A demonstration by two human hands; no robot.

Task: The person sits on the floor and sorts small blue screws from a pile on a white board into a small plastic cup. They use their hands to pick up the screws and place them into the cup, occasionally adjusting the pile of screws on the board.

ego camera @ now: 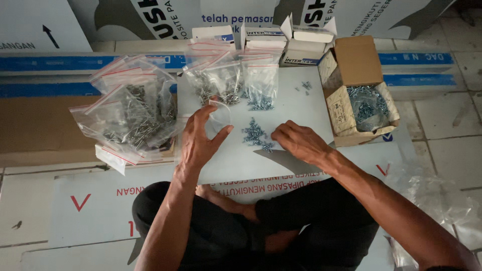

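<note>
Dim floor panel (301,108) carries a loose screw pile (257,134). An apparently empty clear bag (219,116) is pinched in the left hand (198,138) fingers; the right hand (299,142) fingers are curled beside the pile. Screws could be scattered by a careless sweep, or spilled past the slack bag mouth.

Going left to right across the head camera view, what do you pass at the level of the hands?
Pile of filled clear zip bags → left hand holding an empty small clear bag → small heap of blue-grey screws → right hand → open cardboard box of screws.
</note>
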